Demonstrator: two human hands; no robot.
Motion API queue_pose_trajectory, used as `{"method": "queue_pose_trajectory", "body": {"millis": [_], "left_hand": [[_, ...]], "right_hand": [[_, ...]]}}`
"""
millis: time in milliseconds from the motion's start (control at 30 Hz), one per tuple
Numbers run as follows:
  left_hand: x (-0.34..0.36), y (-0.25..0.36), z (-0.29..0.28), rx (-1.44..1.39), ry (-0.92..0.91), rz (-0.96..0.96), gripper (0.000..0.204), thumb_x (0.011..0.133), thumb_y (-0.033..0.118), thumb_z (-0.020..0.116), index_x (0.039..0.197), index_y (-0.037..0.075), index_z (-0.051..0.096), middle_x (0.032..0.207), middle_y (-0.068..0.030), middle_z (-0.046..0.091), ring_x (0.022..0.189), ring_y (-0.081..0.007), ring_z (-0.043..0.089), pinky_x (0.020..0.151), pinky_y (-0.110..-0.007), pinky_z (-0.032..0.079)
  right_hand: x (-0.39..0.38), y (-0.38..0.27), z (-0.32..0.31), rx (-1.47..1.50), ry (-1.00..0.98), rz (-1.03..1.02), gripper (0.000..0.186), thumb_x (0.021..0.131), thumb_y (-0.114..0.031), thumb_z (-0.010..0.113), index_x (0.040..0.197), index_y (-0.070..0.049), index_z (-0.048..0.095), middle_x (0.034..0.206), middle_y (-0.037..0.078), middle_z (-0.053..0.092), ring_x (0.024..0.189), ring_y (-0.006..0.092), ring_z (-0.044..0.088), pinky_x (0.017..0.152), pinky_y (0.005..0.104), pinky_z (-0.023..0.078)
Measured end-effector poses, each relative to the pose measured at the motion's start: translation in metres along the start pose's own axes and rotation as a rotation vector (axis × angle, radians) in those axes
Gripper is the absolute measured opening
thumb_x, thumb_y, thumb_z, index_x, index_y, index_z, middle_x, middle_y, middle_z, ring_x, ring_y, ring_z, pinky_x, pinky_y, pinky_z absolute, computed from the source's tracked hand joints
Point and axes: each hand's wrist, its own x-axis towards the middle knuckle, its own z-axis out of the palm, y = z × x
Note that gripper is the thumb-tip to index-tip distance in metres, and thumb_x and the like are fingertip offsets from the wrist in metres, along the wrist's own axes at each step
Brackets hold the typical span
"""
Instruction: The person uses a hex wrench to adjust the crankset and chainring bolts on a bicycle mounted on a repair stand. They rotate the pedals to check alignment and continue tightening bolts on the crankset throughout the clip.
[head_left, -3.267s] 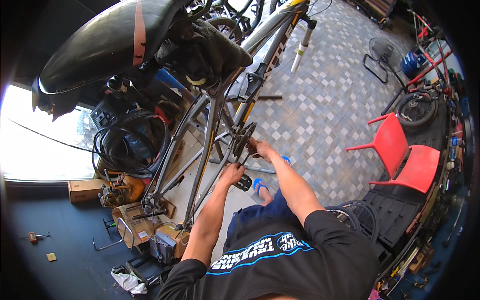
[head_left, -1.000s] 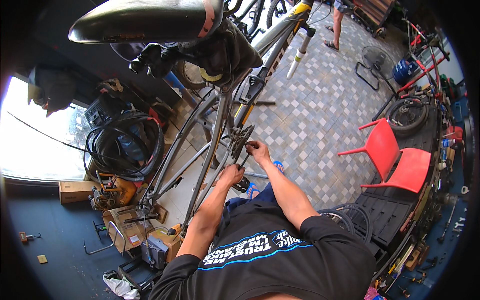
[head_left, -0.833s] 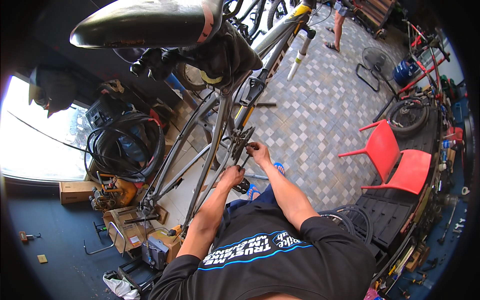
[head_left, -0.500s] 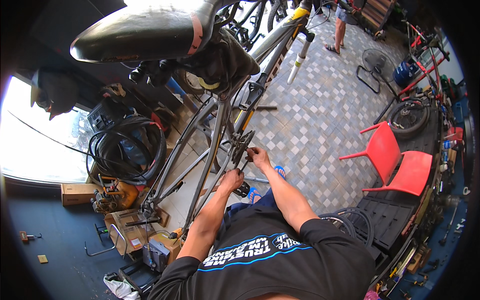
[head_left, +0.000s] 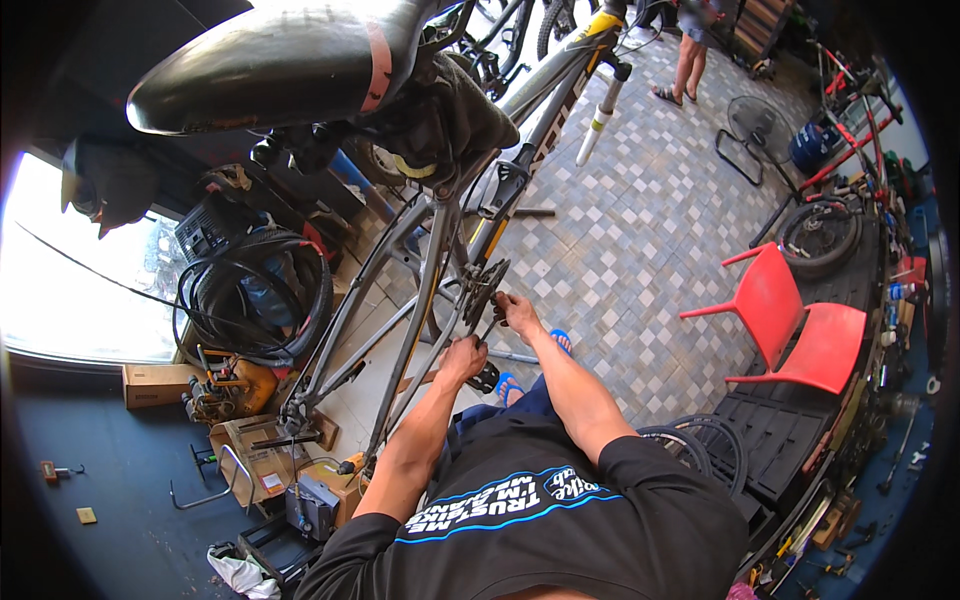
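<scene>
A grey bicycle frame (head_left: 432,245) with a large black saddle (head_left: 270,65) is held up in front of me. My left hand (head_left: 464,355) is closed around what looks like the dark crank arm, just above the black pedal (head_left: 484,376). Higher and to the right, my right hand (head_left: 514,312) has its fingers bent in at the chainring (head_left: 484,285); what they hold is small and hidden. Both forearms reach up from the lower edge, over my dark shirt.
A red chair (head_left: 765,310) and a wheel (head_left: 818,236) stand right, near a floor fan (head_left: 755,125). Another person's legs (head_left: 688,65) show at the back. Coiled tyres (head_left: 250,300), cardboard boxes (head_left: 160,385) and a yellow machine (head_left: 235,390) lie left.
The other person's legs have come into view at the back since the oldest frame. My hands stay at the crank and chainring, with only slight movement; the view has shifted slightly.
</scene>
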Motion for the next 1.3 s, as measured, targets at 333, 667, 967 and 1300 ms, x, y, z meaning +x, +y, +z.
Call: {"method": "queue_pose_trajectory", "body": {"millis": [333, 667, 967, 1300], "left_hand": [[-0.006, -0.005, -0.001, -0.018, -0.005, -0.026, 0.046, 0.097, 0.042, 0.053, 0.117, 0.003, 0.068, 0.12, -0.0333, 0.065, 0.116, -0.0502, 0.06, 0.1, -0.056, 0.048], [-0.004, -0.008, -0.001, -0.03, -0.008, -0.019, 0.046, 0.096, 0.043, 0.052, 0.116, 0.005, 0.069, 0.119, -0.03, 0.067, 0.115, -0.0492, 0.063, 0.101, -0.056, 0.048], [-0.001, -0.005, 0.0, 0.003, -0.041, -0.033, 0.051, 0.094, 0.044, 0.05, 0.121, 0.005, 0.07, 0.123, -0.0294, 0.067, 0.118, -0.0481, 0.062, 0.104, -0.054, 0.047], [0.009, -0.006, 0.005, -0.005, -0.041, 0.02, 0.048, 0.098, 0.044, 0.049, 0.121, 0.008, 0.069, 0.125, -0.0307, 0.065, 0.119, -0.0487, 0.061, 0.104, -0.056, 0.046]], "right_hand": [[-0.002, 0.003, 0.008, -0.032, 0.019, 0.002, 0.05, 0.097, -0.055, 0.066, 0.102, -0.005, 0.072, 0.082, 0.002, 0.07, 0.072, 0.0126, 0.063, 0.065, 0.0319, 0.05], [0.015, 0.02, 0.002, -0.337, 0.075, -0.209, 0.049, 0.098, -0.051, 0.066, 0.095, -0.003, 0.072, 0.079, 0.006, 0.071, 0.073, 0.0159, 0.065, 0.068, 0.0335, 0.05], [0.011, 0.014, 0.005, -0.035, 0.018, -0.03, 0.058, 0.102, -0.063, 0.051, 0.098, -0.01, 0.075, 0.078, 0.0, 0.071, 0.07, 0.0126, 0.065, 0.064, 0.0316, 0.05], [0.013, 0.01, -0.008, -0.224, 0.056, -0.11, 0.052, 0.096, -0.058, 0.067, 0.105, -0.006, 0.071, 0.09, 0.001, 0.07, 0.081, 0.0119, 0.064, 0.07, 0.0313, 0.05]]}}
